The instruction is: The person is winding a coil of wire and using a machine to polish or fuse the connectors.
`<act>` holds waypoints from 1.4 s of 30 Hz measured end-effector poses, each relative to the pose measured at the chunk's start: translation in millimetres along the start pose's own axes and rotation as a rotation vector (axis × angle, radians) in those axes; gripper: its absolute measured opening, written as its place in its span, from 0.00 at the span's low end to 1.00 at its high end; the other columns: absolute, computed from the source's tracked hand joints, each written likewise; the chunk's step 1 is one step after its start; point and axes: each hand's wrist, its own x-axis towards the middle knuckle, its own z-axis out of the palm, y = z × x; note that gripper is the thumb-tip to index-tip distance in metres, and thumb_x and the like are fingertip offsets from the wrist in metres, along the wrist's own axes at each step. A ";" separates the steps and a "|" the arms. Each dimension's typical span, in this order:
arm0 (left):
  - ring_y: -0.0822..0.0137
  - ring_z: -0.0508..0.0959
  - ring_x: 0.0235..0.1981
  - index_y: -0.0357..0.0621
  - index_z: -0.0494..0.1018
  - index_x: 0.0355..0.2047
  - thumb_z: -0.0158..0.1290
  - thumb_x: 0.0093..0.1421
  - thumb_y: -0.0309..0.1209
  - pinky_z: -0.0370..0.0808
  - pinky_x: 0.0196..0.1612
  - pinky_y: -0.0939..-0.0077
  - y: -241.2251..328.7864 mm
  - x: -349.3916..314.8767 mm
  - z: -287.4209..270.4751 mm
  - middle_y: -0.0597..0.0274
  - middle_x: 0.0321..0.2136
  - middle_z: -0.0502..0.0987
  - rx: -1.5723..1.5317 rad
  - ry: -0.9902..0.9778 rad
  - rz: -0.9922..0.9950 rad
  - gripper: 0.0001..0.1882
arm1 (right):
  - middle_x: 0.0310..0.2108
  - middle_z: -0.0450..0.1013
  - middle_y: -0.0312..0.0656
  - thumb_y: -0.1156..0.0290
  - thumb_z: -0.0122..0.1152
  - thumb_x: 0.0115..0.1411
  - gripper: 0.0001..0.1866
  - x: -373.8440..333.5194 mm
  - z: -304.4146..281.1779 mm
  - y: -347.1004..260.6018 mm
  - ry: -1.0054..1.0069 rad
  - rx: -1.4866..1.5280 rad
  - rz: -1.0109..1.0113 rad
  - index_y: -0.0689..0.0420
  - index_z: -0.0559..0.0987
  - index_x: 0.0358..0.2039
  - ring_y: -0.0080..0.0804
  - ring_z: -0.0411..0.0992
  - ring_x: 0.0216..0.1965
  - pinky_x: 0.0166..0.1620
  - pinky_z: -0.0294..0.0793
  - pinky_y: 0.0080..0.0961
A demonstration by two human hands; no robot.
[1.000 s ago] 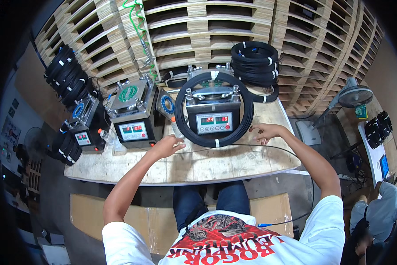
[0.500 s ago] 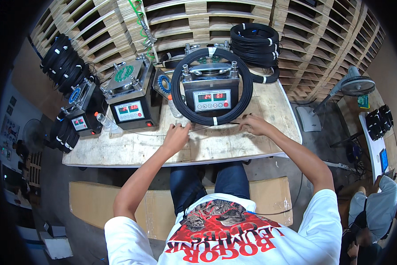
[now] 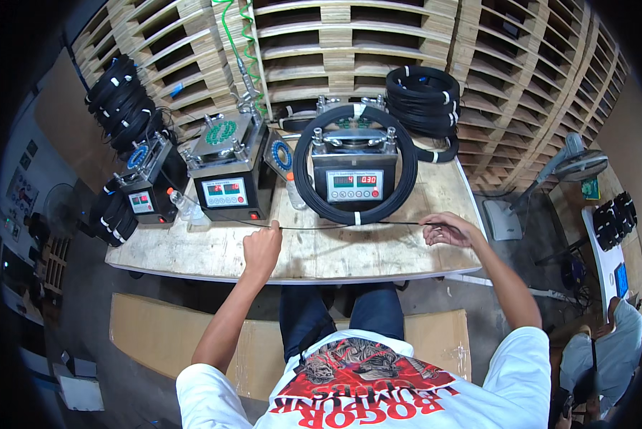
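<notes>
A thin black cord [image 3: 399,223] runs nearly straight across the table in front of a large black coil. My left hand [image 3: 262,250] is closed on the cord at the left, with the thumb uppermost. Farther right, my right hand [image 3: 450,230] pinches it between thumb and fingers, the other fingers loosely curled. The coil [image 3: 302,166], bound with white ties, leans upright against a dark machine [image 3: 355,187] with a red-lit display. Past my left hand the cord continues toward the bottles.
Two more machines [image 3: 224,191] [image 3: 141,203] stand at the left, with clear bottles [image 3: 185,207] [image 3: 296,194] beside them. Stacked black coils [image 3: 422,104] sit at the back right. Wooden pallets [image 3: 349,32] rise behind the table [image 3: 321,263]. A fan [image 3: 578,166] and another person [image 3: 610,343] are at the right.
My hands have moved apart, the left one leftward and the right one rightward, and the cord now stretches between them. The whole view has shifted slightly.
</notes>
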 end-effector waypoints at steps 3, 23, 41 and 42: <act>0.52 0.83 0.30 0.43 0.76 0.37 0.54 0.63 0.34 0.77 0.30 0.58 -4.9 -4.5 -16.2 0.52 0.28 0.82 -0.237 0.119 -0.025 0.09 | 0.39 0.78 0.47 0.65 0.47 0.71 0.16 -7.5 8.3 29.9 0.280 0.386 -0.317 0.64 0.74 0.50 0.36 0.79 0.42 0.48 0.80 0.28; 0.77 0.65 0.19 0.44 0.65 0.61 0.48 0.70 0.29 0.64 0.23 0.78 20.3 192.8 -151.1 0.66 0.20 0.68 -1.279 0.502 0.159 0.20 | 0.16 0.61 0.24 0.61 0.57 0.70 0.14 35.1 125.3 -229.8 0.441 -0.463 -0.820 0.58 0.79 0.44 0.11 0.53 0.14 0.17 0.51 0.15; 0.77 0.76 0.20 0.36 0.67 0.44 0.53 0.69 0.31 0.69 0.17 0.85 78.3 216.5 -172.7 0.58 0.34 0.81 -1.760 0.236 0.108 0.11 | 0.31 0.75 0.39 0.54 0.55 0.70 0.25 65.4 159.7 -249.3 0.343 -0.143 -0.950 0.57 0.69 0.60 0.16 0.70 0.25 0.25 0.65 0.10; 0.77 0.76 0.20 0.36 0.67 0.44 0.53 0.69 0.31 0.69 0.17 0.85 76.7 218.5 -168.1 0.58 0.34 0.81 -1.757 0.239 0.104 0.11 | 0.31 0.75 0.39 0.54 0.55 0.70 0.25 70.1 160.3 -251.9 0.338 -0.142 -0.950 0.57 0.69 0.60 0.16 0.70 0.25 0.25 0.65 0.10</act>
